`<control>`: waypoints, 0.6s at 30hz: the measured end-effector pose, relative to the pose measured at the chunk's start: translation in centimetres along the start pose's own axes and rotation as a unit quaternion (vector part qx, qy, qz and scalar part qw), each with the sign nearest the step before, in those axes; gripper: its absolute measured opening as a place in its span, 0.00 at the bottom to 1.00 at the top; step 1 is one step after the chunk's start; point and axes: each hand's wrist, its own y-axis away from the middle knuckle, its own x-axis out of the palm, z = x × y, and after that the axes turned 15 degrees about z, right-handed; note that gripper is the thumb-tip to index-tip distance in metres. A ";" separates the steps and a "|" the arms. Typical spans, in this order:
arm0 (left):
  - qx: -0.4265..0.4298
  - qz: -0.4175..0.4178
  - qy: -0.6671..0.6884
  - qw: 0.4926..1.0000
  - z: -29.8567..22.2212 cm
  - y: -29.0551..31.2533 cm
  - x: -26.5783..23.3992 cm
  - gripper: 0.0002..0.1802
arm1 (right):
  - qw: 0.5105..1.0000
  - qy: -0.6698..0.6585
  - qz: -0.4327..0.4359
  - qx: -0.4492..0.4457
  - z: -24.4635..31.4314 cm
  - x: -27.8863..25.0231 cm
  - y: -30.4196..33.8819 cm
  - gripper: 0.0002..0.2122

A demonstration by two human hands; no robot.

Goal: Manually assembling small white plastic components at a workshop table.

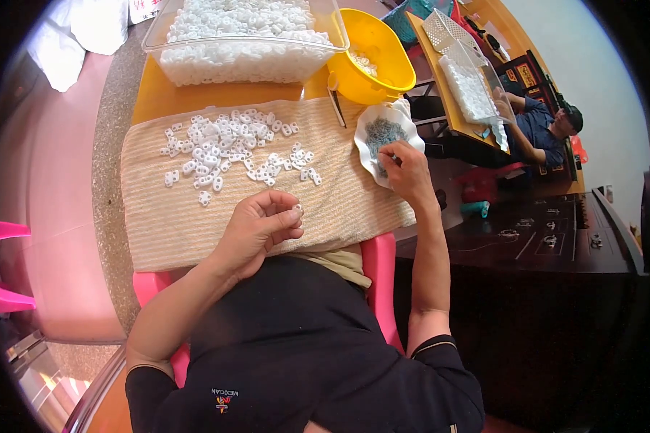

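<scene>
Between the thumb and forefinger of my left hand [267, 224] is a small white plastic piece [298, 208], pinched at the fingertips above the towel's near part. My right hand [409, 172] reaches into a white scalloped dish [363, 153], fingertips closed together at a heap of tiny grey metal parts [383, 133]. Whatever those fingers grip is hidden. Beyond my left hand, a loose pile of white plastic pieces with holes [220, 143] is spread out, with a smaller cluster [273, 167] to its right.
A striped beige towel [173, 234] covers the table front. Behind it stand a clear bin [245, 61] full of white pieces and a yellow basin [379, 54]. Tweezers-like tool [336, 107] lies near the basin. At right, another person [538, 123] sits at a second table.
</scene>
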 end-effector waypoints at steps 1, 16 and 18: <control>0.001 -0.001 -0.001 1.000 0.1 0.0 0.0 0.07 | 1.000 0.000 0.000 0.000 -0.1 0.0 0.1 0.04; -0.001 -0.015 0.002 1.000 0.2 -0.2 -0.2 0.07 | 0.999 -0.040 -0.031 0.016 -0.1 0.5 0.5 0.03; -0.001 -0.021 -0.001 1.000 0.3 -0.2 -0.3 0.07 | 0.996 -0.073 -0.045 0.012 0.3 0.5 0.4 0.02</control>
